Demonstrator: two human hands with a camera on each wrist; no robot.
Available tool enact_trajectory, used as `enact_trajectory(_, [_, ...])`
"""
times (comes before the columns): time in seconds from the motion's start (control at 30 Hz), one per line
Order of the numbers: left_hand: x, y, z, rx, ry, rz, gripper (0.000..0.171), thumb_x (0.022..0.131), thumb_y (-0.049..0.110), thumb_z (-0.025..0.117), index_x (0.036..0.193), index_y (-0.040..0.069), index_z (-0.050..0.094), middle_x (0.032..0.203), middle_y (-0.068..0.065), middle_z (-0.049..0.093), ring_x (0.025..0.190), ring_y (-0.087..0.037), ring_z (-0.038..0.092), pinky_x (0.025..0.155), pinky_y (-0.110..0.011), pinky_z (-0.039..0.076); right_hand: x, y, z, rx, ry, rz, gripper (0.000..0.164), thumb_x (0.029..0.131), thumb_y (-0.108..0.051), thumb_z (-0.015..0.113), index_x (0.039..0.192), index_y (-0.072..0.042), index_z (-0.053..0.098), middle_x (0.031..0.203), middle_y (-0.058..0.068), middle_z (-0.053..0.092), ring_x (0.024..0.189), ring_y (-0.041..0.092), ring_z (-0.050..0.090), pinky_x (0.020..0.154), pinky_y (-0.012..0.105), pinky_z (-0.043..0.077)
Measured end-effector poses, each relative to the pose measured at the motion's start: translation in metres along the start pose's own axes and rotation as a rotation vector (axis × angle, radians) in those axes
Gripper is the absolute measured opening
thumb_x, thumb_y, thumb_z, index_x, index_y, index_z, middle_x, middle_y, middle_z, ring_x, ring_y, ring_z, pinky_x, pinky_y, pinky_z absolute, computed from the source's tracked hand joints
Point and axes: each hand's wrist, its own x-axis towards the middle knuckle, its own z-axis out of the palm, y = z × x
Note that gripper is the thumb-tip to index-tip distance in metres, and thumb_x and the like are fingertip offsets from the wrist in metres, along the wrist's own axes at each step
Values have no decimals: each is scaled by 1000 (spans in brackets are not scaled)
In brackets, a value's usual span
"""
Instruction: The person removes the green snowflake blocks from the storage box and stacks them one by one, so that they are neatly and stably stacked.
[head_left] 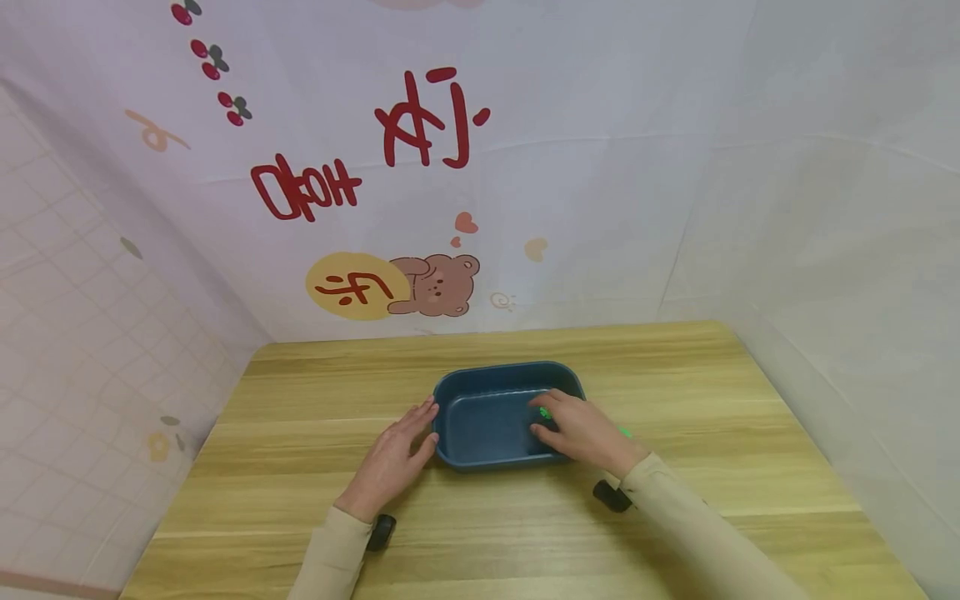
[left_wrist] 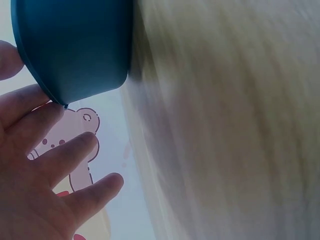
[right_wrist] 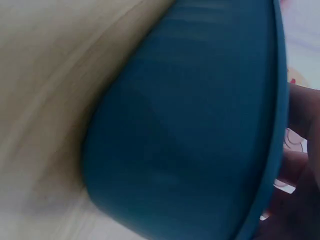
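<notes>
A dark blue rectangular basin [head_left: 487, 429] lies on the wooden table between both hands. My left hand [head_left: 393, 458] is at its left end, fingers straight and spread, fingertips right at the rim. The left wrist view shows that hand [left_wrist: 40, 165] below the basin's outer wall [left_wrist: 80, 45]. Over the right end reaches my right hand [head_left: 585, 429], its loosely bent fingers above the inside. A small bright green patch [head_left: 545, 412] shows by these fingers. In the right wrist view the basin's wall [right_wrist: 175, 130] partly hides the right fingers [right_wrist: 295, 167].
The wooden table [head_left: 480, 533] extends around the basin. White printed cloth [head_left: 600, 192] hangs behind it and along both sides. A black device [head_left: 381, 532] sits at the left wrist, another black device [head_left: 611, 496] at the right wrist.
</notes>
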Motion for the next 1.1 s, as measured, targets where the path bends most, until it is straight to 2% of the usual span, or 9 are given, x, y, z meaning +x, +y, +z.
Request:
enact_trajectory(0.23, [0,-1,0,-13,0,-1,52,104,23,65,152,6,53,161,-5,44,146,-35,43,117,-56,37,13,-2,5,-43,-91,49,43,99,-27,72,133,-1,65,131,17,65,102,28,71,85,43,60])
enact_trajectory(0.4, [0,-2,1,-9,-2,3,52,104,23,64,152,6,52,161,-4,43,146,-35,43,116,-56,38,20,-1,10,-61,-152,87,45,99,-28,72,134,-1,64,132,19,64,108,31,69,89,45,59])
enact_trajectory(0.5, [0,-2,1,-13,0,5,52,104,23,64,152,6,53,161,-5,43,146,-36,44,116,-56,38,22,-1,12,-30,-168,85,45,100,-28,71,136,-1,63,133,18,64,115,32,66,92,46,58])
enact_trajectory(0.8, [0,-2,1,-19,1,-2,52,104,23,65,152,7,52,161,-6,44,145,-36,44,116,-55,38,29,-1,16,152,-223,-16,40,100,-20,70,136,-3,63,133,11,65,123,30,62,100,47,53])
enact_trajectory(0.9, [0,-1,1,-20,-1,-7,52,104,23,65,152,7,53,161,-5,44,145,-36,44,117,-55,37,31,1,18,187,-217,-23,39,98,-17,73,134,-5,65,131,9,67,118,27,64,98,44,54])
enact_trajectory(1.1, [-1,-1,0,-20,-5,-12,52,104,23,65,152,8,53,161,-4,44,146,-33,44,117,-54,37,34,7,17,204,-151,-4,37,94,-11,77,129,-4,69,122,10,68,106,26,64,89,41,55])
